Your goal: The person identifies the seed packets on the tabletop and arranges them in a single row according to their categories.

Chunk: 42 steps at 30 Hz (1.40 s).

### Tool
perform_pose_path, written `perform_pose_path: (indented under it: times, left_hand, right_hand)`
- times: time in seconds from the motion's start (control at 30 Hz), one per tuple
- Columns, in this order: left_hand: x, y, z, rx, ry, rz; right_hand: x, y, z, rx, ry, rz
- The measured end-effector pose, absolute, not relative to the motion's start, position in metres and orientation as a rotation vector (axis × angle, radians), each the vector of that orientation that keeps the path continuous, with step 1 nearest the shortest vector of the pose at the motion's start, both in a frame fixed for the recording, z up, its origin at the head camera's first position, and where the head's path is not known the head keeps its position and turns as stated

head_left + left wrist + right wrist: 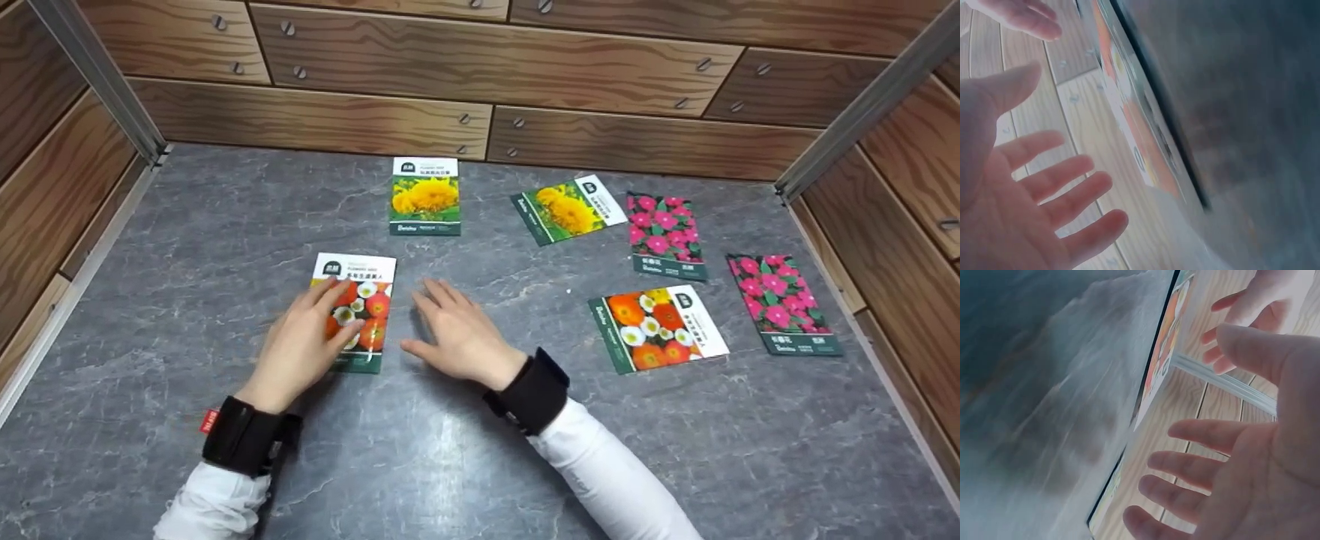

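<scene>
Head view: orange-flowered, glossy rectangular seed packet (pixel 373 306) lay centre-left.
Left hand (pixel 296 349): spread above it.
Right hand (pixel 466 339): spread, mid-frame.
Packet: light edge contact seemed best.

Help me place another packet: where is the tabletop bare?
Free: grey marbled tabletop between the wood-patterned left wall and left hand; also between the white right sleeve and the right rectangular orange-flowered packet. Crowded: around that packet, with two pink-flowered packets and one yellow-flowered packet nearby.

Grey tabletop (pixel 187 262), wood-patterned walls (pixel 375 56), metal corner posts (pixel 103 75).
</scene>
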State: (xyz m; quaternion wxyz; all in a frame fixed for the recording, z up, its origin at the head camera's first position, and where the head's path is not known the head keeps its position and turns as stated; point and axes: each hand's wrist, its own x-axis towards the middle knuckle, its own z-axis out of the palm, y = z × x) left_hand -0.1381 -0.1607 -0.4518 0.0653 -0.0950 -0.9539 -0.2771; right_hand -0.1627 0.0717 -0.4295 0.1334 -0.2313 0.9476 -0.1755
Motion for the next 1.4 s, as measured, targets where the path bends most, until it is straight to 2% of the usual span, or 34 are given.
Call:
perform_pose_path:
  times: [0.53,0.9,1.4]
  left_hand:
    - [-0.112,-0.097,-0.435,-0.52,-2.764,-0.774]
    - [-0.124,-0.023,-0.426,-0.779,-2.821,-0.889]
    - [-0.14,0.07,-0.434,-1.002,-2.998,-0.834]
  right_hand:
    - [-0.143,0.183,-0.419,-0.617,2.917,-0.548]
    - [-0.136,0.27,-0.416,-0.395,3.046,-0.548]
    - [-0.149,0.355,-0.414,-0.085,2.896,-0.549]
